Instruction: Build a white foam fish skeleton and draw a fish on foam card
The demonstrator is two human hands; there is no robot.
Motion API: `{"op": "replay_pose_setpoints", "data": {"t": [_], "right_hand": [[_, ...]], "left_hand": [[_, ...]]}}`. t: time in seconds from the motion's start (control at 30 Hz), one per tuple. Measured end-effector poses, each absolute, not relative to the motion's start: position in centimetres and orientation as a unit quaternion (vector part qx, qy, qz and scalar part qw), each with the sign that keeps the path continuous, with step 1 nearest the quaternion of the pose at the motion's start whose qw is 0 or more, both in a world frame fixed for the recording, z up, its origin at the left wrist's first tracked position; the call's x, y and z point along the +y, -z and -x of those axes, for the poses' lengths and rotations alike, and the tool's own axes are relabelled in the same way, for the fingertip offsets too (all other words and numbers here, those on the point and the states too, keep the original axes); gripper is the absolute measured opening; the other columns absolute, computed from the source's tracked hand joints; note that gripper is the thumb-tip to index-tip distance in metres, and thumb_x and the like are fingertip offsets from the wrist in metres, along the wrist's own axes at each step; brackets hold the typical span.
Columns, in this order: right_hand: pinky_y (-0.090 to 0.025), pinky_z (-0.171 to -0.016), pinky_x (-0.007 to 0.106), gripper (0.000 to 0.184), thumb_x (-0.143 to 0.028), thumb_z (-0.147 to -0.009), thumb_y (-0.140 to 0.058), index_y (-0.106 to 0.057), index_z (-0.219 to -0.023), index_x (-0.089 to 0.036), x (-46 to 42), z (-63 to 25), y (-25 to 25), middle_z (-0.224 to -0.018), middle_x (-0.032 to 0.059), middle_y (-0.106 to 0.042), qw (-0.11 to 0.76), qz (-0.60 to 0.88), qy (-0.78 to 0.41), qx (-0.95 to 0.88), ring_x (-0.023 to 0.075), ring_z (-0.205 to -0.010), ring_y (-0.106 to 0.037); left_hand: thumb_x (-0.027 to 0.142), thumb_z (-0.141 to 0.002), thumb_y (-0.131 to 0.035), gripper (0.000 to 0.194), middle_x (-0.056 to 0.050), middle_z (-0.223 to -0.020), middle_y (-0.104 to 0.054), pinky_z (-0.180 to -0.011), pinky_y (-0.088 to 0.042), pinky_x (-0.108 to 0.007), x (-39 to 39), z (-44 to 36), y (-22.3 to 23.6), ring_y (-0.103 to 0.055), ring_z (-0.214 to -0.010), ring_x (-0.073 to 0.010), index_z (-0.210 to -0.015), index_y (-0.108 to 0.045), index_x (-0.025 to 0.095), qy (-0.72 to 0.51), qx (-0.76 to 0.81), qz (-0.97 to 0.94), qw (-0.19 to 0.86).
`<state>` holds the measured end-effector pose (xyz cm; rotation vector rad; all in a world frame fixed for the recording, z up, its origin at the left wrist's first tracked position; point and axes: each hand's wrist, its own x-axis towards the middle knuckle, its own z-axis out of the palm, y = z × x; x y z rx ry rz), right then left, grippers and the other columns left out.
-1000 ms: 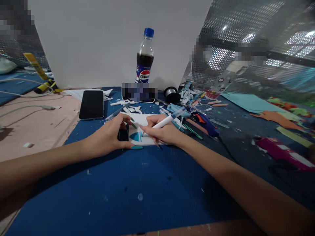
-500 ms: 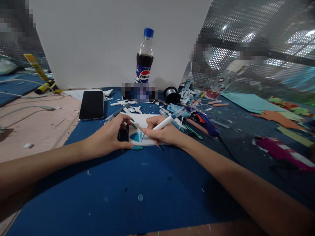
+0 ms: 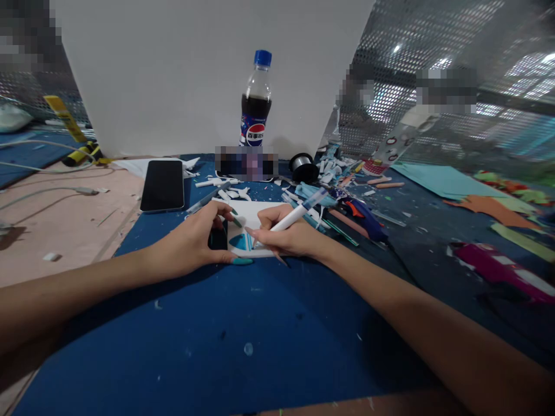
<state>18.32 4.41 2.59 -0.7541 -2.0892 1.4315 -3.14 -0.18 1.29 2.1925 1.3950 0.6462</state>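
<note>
A small white board [image 3: 260, 206] lies flat on the blue mat, with a blue-filled rounded shape [image 3: 237, 241] and thin blue stripes near its front edge. My left hand [image 3: 210, 234] curves around the board's left side, thumb along the near edge and fingertips on top. My right hand [image 3: 288, 231] rests on the board's right part. Its fingers are closed around a white marker [image 3: 289, 218] with a blue band, tilted up to the right. The marker's tip points down beside the stripes and is partly hidden by my fingers.
Behind the board are white scraps [image 3: 236, 192], a wire spool [image 3: 303, 167] and a cola bottle [image 3: 255, 112]. A black phone [image 3: 162, 185] lies to the left. To the right are a blue glue gun [image 3: 366, 219], a magenta tool [image 3: 498, 266] and coloured sheets [image 3: 446, 179].
The marker tip has shifted slightly within the striped area, and the blue stripes look more numerous. My left hand stays in place on the board.
</note>
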Motion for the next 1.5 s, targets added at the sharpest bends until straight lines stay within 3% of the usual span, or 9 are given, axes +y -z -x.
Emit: {"op": "replay_pose_setpoints", "data": {"t": [0.77, 1.23, 1.5], "right_hand": [[-0.031, -0.029, 0.013, 0.037, -0.027, -0.079, -0.066, -0.039, -0.055, -0.018, 4.40, -18.43, -2.41, -0.037, -0.0092, -0.045, 0.224, 0.280, -0.551, -0.754, 0.0040, -0.030, -0.042], [-0.032, -0.031, 0.014, 0.039, -0.027, -0.077, -0.068, -0.039, -0.054, -0.018, 4.41, -18.32, -2.33, -0.037, -0.0098, -0.040, 0.244, 0.284, -0.547, -0.748, 0.0035, -0.031, -0.041], [-0.030, -0.029, 0.015, 0.037, -0.031, -0.085, -0.061, -0.036, -0.060, -0.020, 4.23, -18.02, -2.64, -0.034, -0.0107, -0.040, 0.263, 0.316, -0.538, -0.736, 0.0058, -0.028, -0.042]], "left_hand": [[0.049, -0.071, -0.067, 0.059, -0.009, -0.108, -0.055, -0.078, -0.050, -0.039, -0.08, 3.10, -1.14, -0.056, -0.094, -0.0241, -0.113, -0.038, 0.020, -0.241, 0.506, -0.795, 0.231], [0.051, -0.071, -0.066, 0.058, -0.009, -0.107, -0.056, -0.077, -0.051, -0.039, -0.19, 3.01, -1.22, -0.058, -0.094, -0.0254, -0.113, -0.038, 0.021, -0.248, 0.505, -0.795, 0.225], [0.051, -0.073, -0.065, 0.057, -0.009, -0.107, -0.055, -0.077, -0.050, -0.038, -0.20, 3.03, -1.43, -0.057, -0.093, -0.0246, -0.113, -0.038, 0.021, -0.237, 0.508, -0.796, 0.228]]}}
